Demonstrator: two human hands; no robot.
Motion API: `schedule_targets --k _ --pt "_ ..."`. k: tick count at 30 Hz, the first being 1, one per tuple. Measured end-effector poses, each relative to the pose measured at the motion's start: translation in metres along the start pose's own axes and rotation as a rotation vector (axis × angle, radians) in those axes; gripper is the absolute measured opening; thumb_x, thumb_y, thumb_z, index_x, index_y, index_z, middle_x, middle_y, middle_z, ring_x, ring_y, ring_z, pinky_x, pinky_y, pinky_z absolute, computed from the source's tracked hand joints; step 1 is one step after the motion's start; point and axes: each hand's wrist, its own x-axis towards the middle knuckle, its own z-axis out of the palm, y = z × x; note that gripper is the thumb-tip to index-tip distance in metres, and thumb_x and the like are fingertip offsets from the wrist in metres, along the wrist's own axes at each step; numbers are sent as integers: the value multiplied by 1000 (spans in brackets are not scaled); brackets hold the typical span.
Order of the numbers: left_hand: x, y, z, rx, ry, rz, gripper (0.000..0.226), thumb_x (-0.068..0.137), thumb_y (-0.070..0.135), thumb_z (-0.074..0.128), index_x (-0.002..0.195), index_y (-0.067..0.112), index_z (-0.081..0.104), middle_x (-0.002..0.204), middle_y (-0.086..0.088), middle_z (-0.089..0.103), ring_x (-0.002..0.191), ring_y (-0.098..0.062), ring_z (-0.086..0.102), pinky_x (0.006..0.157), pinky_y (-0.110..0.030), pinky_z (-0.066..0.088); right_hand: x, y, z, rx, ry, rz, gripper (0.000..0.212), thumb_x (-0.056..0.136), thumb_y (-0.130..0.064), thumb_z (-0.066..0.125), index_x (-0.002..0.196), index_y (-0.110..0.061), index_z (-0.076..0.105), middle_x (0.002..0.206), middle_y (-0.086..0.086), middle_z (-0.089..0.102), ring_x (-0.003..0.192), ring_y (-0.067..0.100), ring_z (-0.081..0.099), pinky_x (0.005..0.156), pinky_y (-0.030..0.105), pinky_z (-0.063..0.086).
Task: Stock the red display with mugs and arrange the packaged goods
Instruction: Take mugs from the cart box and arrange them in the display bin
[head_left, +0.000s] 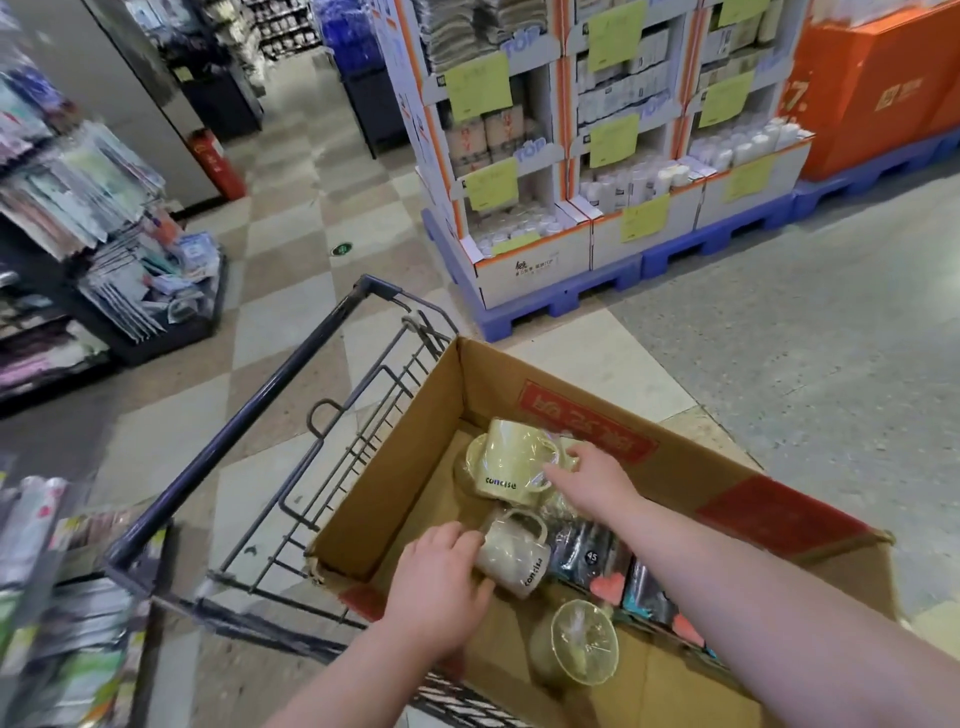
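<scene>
Mugs lie loose in an open cardboard box (395, 452) that rides in a shopping cart (234, 431), each wrapped in clear film. The red display (883, 88) stands well apart, across the aisle.

The left hand (441, 577) grips the near cream mug (511, 553), with fingers curled over its upper side and the thumb tucked under. The right hand (592, 480) reaches further in. Its fingers are spread and touch the film of the pale yellow mug (511, 460), not closed round it.

These look like ceramic: stiff, fairly heavy for their size, and likely to chip if knocked together. The film probably makes them slippery, so a full wrap round the body or a hook through the handle seems safer than a pinch on the wrapping.

The cream mug lies on its side with its handle uppermost, and its long axis runs from the left hand towards the dark packaged goods (587, 558) just beside it. The yellow mug is also tipped over, with one round end towards the box's left wall and its handle on the right. A third wrapped piece (584, 642) near the box's near end shows a round end upward.
</scene>
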Motion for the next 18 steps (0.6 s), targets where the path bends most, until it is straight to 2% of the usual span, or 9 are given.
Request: schedule_targets --k 2,4,6,8,12,14,16,18 --pt "3 -2 1 1 -13 -17 51 91 45 44 139 29 38 142 8 38 132 -13 34 110 -30 29 9 0 4 26 0 25 57 91 -47 54 136 -12 45 127 7 57 102 21 59 87 33 48" --pt "7 -4 3 1 -28 -26 50 90 45 44 138 28 39 141 8 38 132 -13 35 109 -29 29 15 0 8 40 -5 45 46 91 -42 56 125 -11 54 106 4 62 82 17 59 77 30 48" --pt "12 -5 4 -4 -45 -30 49 90 44 45 136 27 41 140 8 40 131 -14 36 109 -29 30 19 1 10 38 -26 54 33 92 -38 57 112 -12 57 89 -1 59 75 16 58 71 28 45" --pt "17 -6 4 1 -57 -21 48 90 43 45 135 26 43 138 7 42 129 -14 39 107 -30 32 21 1 12 9 -41 46 18 93 -34 55 92 -16 56 76 -2 55 73 17 56 70 29 47" --pt "29 -3 7 14 -91 26 46 89 41 46 132 26 46 132 6 46 122 -17 45 102 -31 37 9 -1 8 62 -8 7 16 93 -26 52 79 -18 52 72 -2 53 65 16 51 57 26 41" --pt "36 -2 10 31 -116 78 47 89 39 45 134 26 45 131 5 46 121 -17 46 101 -31 37 -3 1 2 123 43 -18 21 91 -21 50 70 -19 47 68 -1 52 65 18 53 55 26 37" --pt "42 1 13 49 -153 140 47 90 37 45 136 25 44 133 4 45 122 -18 45 101 -31 36 -18 9 -7 172 115 -30 20 90 -20 50 71 -17 47 66 -2 51 65 19 54 54 26 36" --pt "47 7 17 59 -192 210 46 91 35 45 136 24 43 134 3 44 124 -18 44 102 -31 34 -33 22 -16 177 205 -33 15 92 -23 51 77 -19 50 70 -5 52 63 12 51 53 24 34"
